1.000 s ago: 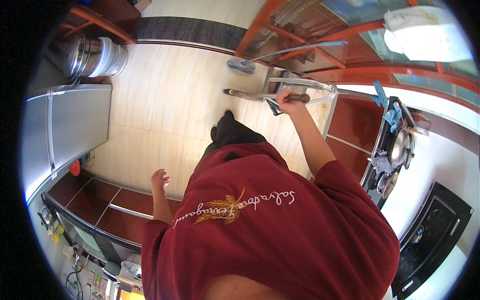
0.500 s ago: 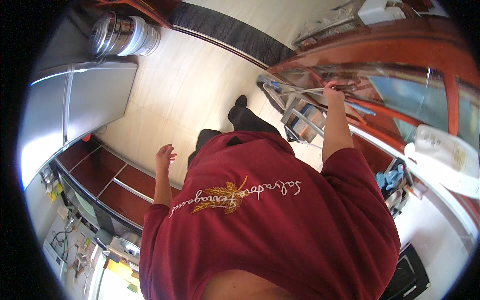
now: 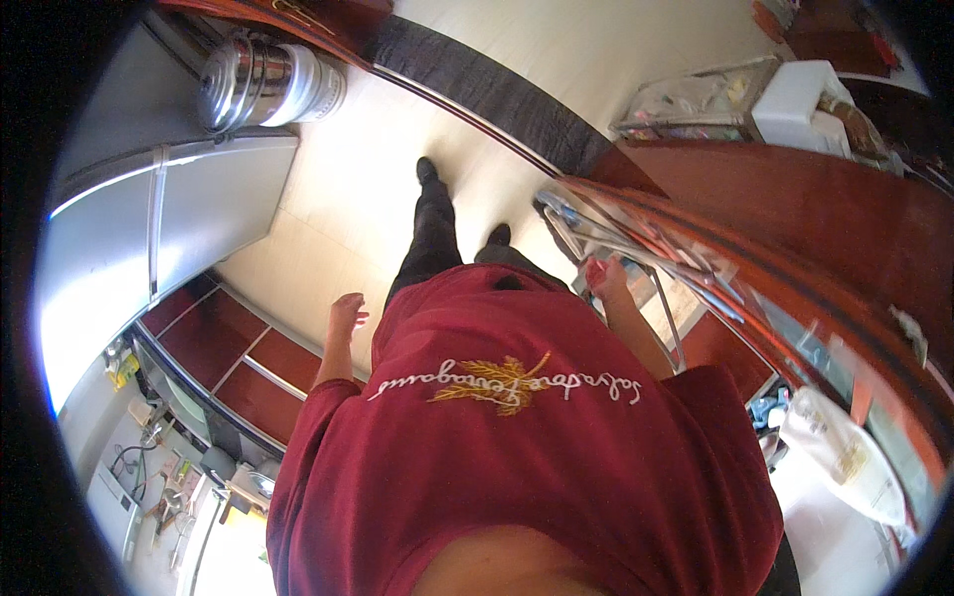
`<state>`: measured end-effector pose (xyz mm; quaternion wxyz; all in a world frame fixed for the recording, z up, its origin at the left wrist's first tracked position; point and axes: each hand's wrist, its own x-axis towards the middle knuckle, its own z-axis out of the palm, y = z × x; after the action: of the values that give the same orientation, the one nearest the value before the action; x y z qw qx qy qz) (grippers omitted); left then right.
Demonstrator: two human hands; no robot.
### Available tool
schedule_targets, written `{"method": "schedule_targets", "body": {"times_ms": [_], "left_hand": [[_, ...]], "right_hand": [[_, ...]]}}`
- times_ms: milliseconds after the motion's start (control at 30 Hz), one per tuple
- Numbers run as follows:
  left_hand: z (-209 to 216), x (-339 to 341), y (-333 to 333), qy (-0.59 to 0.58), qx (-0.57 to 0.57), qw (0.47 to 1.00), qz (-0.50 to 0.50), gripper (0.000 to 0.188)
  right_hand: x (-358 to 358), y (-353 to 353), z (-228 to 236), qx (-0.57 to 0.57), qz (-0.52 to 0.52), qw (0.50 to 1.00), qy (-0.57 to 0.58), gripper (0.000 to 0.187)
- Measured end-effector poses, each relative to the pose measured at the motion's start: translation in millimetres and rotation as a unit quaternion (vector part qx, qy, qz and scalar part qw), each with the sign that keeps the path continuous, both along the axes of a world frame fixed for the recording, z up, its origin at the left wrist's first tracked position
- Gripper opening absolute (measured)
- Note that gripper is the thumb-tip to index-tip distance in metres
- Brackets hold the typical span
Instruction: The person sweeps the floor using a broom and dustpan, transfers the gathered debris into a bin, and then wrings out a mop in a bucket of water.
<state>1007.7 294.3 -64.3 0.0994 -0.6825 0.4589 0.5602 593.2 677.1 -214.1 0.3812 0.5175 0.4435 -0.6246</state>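
Loosely curled, left hand [image 3: 346, 315] beside maroon shirt [image 3: 517, 467].

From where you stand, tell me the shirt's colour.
The shirt is dark red, best seen in the head view.

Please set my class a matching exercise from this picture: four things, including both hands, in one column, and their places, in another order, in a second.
Column one
1. Person's bare left hand
2. Shiny cylindrical metal pot
3. Person's bare right hand
4. Dark patterned floor strip

Column two
A. Slanting across the upper middle
B. Just right of the black trousers
C. Just above the silver-grey refrigerator
D. Just left of the black trousers

Right pairs: 1-D, 2-C, 3-B, 4-A
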Motion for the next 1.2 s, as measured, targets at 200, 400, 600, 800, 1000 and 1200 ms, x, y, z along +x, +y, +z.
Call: {"method": "schedule_targets", "body": {"times_ms": [200, 400, 600, 800, 1000, 1200], "left_hand": [[-42.2, -92.8, -115.5, 0.016, 0.008, 0.997, -0.077, 0.029], [-97.9, -236.7, -288.4, 0.037, -0.009, 0.988, -0.153, 0.020], [-51.2, -462.8, -411.0, 0.201, -0.077, 0.953, -0.213, 0.021], [-79.2, -617.7, -461.5, 0.203, -0.077, 0.916, -0.337, 0.028], [-101.6, -592.9, -498.9, 0.086, -0.048, 0.947, -0.306, 0.021], [-18.9, -675.0, -486.2, 0.013, -0.003, 0.999, -0.048, 0.018]], "right_hand": [[-19.2, -107.9, 67.7, 0.060, 0.374, 0.920, 0.103, 0.043], [-43.8, -141.2, 86.0, 0.135, 0.417, 0.895, 0.088, 0.036], [-101.0, -187.8, 119.3, 0.144, 0.381, 0.913, 0.006, 0.027], [-246.1, -261.3, 107.9, 0.143, 0.340, 0.930, 0.003, 0.018], [-509.4, -346.3, 69.8, 0.115, 0.313, 0.938, 0.090, 0.024], [-805.8, -486.0, 119.8, 0.138, 0.259, 0.912, 0.287, 0.022]]}}
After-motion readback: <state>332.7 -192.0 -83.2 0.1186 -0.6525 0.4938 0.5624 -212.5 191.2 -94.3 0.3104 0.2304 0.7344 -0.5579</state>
